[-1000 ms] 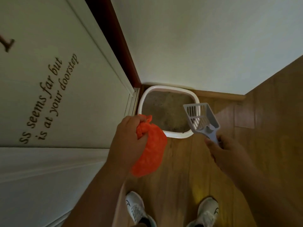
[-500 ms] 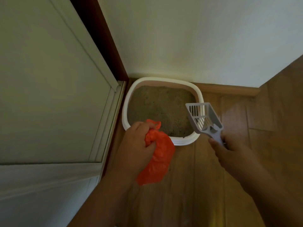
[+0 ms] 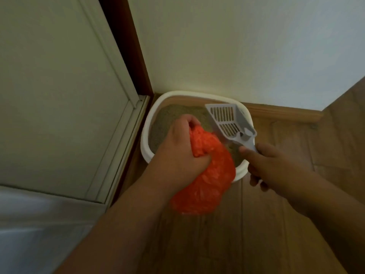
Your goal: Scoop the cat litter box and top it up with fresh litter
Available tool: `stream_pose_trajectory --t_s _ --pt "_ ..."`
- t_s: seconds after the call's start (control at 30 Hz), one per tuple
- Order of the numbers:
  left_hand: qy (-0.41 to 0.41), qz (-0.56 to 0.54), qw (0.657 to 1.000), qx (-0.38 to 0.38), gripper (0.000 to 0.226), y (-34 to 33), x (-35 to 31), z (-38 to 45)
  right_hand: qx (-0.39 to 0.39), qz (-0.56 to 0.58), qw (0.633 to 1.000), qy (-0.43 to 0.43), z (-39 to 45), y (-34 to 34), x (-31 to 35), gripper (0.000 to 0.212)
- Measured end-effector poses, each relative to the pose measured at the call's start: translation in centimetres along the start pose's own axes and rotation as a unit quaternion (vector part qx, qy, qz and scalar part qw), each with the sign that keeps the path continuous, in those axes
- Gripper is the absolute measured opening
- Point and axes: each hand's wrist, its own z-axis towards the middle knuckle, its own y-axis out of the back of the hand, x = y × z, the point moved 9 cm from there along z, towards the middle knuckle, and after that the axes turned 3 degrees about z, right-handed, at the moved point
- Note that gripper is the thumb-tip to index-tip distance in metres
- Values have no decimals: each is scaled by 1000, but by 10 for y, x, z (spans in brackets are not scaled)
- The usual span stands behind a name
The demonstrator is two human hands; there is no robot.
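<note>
A white litter box (image 3: 147, 133) filled with grey-brown litter (image 3: 167, 117) sits on the wooden floor in the corner, against the wall. My left hand (image 3: 177, 153) grips the bunched top of an orange plastic bag (image 3: 205, 184), which hangs over the box's near edge. My right hand (image 3: 276, 169) holds the handle of a grey slotted litter scoop (image 3: 227, 121), its head raised over the right side of the box. The scoop looks empty.
A white door (image 3: 59, 95) with a dark red frame (image 3: 126, 46) stands at the left, close to the box. A cream wall (image 3: 237, 46) and wooden skirting (image 3: 286, 113) run behind it. Wooden floor (image 3: 256, 234) spreads to the right and front.
The view has closed in on the litter box. Both hands moved forward: the bag now hangs over the box's near edge and the scoop is above the litter.
</note>
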Motion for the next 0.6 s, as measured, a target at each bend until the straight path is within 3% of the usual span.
stream_pose_trajectory --t_s 0.1,0.27,0.4,0.5,0.6 --pt "33 -53 998 -6 60 -2 -11 -7 20 95 995 -12 -2 -7 9 31" --pt "35 -111 989 86 58 -23 -30 -22 108 177 978 22 -9 -26 17 54" --pt "19 -128 980 153 78 -31 -42 -30 119 163 979 40 -8 -19 18 43" --pt "38 -136 981 134 74 -27 -41 -29 75 127 988 50 -2 -4 16 36" --pt "77 -91 991 54 55 -15 -27 -23 24 113 992 52 3 10 14 34"
